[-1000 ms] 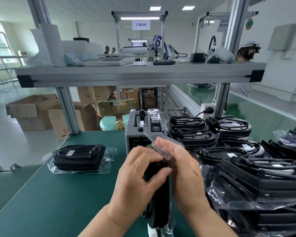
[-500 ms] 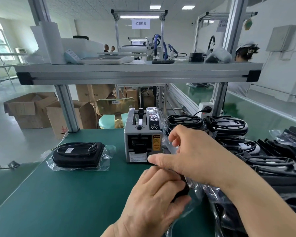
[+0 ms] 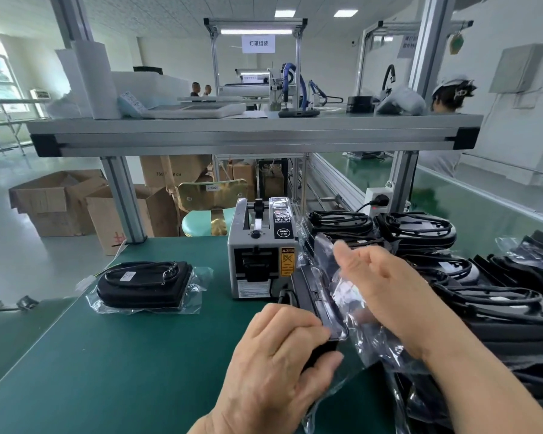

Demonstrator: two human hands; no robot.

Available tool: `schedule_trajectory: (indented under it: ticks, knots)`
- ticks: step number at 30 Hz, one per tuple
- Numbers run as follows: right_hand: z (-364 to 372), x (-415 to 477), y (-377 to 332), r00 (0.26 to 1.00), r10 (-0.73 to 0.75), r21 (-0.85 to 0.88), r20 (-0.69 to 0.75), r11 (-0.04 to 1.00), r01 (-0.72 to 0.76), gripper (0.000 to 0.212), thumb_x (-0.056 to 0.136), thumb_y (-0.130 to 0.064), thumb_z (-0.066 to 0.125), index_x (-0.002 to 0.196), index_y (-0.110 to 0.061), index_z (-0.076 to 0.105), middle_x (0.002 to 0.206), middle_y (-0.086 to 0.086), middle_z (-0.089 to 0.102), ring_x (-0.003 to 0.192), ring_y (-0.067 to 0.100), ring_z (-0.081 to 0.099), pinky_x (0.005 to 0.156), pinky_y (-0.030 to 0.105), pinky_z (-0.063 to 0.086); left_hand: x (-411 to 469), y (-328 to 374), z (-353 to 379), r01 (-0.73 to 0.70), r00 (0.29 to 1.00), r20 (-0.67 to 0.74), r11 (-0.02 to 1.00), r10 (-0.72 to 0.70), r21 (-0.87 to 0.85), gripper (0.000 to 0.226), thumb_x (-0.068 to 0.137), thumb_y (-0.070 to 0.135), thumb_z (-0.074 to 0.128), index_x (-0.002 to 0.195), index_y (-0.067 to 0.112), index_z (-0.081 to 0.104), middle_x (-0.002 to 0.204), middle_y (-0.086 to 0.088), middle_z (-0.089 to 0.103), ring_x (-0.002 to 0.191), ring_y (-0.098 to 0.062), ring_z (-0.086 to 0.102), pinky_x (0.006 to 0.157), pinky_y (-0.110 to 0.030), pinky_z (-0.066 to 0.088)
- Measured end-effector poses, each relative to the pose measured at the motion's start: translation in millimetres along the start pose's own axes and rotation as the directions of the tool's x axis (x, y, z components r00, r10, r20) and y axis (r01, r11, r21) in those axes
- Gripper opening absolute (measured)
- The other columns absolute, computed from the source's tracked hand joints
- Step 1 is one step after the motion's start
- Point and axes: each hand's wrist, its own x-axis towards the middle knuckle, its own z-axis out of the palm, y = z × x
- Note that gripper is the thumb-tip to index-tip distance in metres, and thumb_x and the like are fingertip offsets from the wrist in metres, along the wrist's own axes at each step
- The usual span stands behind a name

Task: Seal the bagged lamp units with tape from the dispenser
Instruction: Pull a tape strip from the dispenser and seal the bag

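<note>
Hands: your left hand point(image 3: 279, 355) curls its fingers over the near edge of the bagged lamp unit point(image 3: 318, 296), thumb beneath; your right hand point(image 3: 386, 289) lies on the clear film, fingers straight.
Desk: green desk point(image 3: 107, 371); your unit is held tilted, just right of the tape dispenser point(image 3: 260, 261).
Left: second bagged unit point(image 3: 144, 285) lies flat, well apart.
Right: pile of black units point(image 3: 420, 230).
Room: aluminium shelf point(image 3: 248, 139) above the desk; cardboard boxes point(image 3: 54, 205) on the floor beyond.

factory assembly line | aluminium-frame workstation point(image 3: 254, 136) | conveyor point(image 3: 483, 195) | cartons point(image 3: 60, 202)
</note>
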Motion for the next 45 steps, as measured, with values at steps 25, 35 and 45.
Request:
schedule_trajectory:
  ticks: [25,35,45]
  knots:
    - [17,2,20,0.986,-0.152,0.164,0.075,0.977,0.138,0.033,0.085,-0.020,0.072,0.063,-0.024,0.048,0.052,-0.012,0.041,0.045,0.004,0.037,0.046,0.015,0.037,43,-151,48,0.751,-0.269,0.334,-0.414,-0.903,-0.515,0.025,0.093,0.017,0.069,0.112,0.000,0.070,0.043,0.002,0.058,0.033,-0.003,0.048,0.035,-0.012,0.038]
    - [27,-11,11,0.984,-0.168,0.194,0.058,0.969,0.154,0.029,0.084,-0.021,0.073,0.068,-0.018,0.049,0.054,-0.010,0.041,0.048,0.008,0.036,0.050,0.019,0.040,50,-145,67,0.618,-0.264,0.283,-0.387,-0.922,-0.685,0.019,0.091,0.004,0.058,0.073,0.008,0.051,0.058,-0.002,0.055,0.038,-0.008,0.046,0.036,-0.016,0.035]
    - [29,-19,17,0.991,-0.074,0.392,0.109,0.920,0.025,0.018,0.091,-0.027,0.066,0.085,-0.012,0.059,0.054,-0.006,0.048,0.043,0.004,0.040,0.045,0.013,0.038,52,-52,-32,0.779,0.450,0.551,0.007,-0.703,-0.627,0.020,0.078,0.026,0.074,0.063,0.022,0.062,0.064,0.003,0.051,0.055,-0.007,0.046,0.054,-0.018,0.044]
